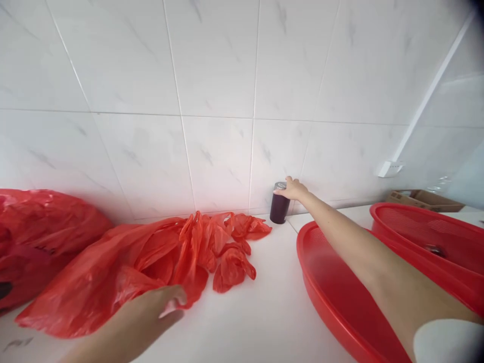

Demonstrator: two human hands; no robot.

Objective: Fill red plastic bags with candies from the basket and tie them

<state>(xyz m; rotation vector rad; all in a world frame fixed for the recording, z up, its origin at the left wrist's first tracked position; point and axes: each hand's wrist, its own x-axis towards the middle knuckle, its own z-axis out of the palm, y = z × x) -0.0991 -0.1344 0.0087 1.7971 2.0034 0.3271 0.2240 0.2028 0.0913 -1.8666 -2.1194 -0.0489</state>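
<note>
At the back of the white surface, close to the tiled wall, stands a dark can (pixel 279 208) with a silvery top. My right hand (pixel 293 189) reaches across to it, thumb and fingers closed on its upper end. It looks upright. My left hand (pixel 161 307) hovers low in front, thumb apart from the curved fingers, with nothing seen in it. Beside that hand lies a crumpled red plastic bag (pixel 151 252), its knotted-looking ends spread to the right.
A deep red plastic basket (pixel 308 262) sits under my right forearm. Further right is a red mesh basket (pixel 381 209) with a small dark item inside. Another red bag (pixel 49 227) bulges at far left. A cardboard box (pixel 446 200) and a wall socket (pixel 390 169) are at back right.
</note>
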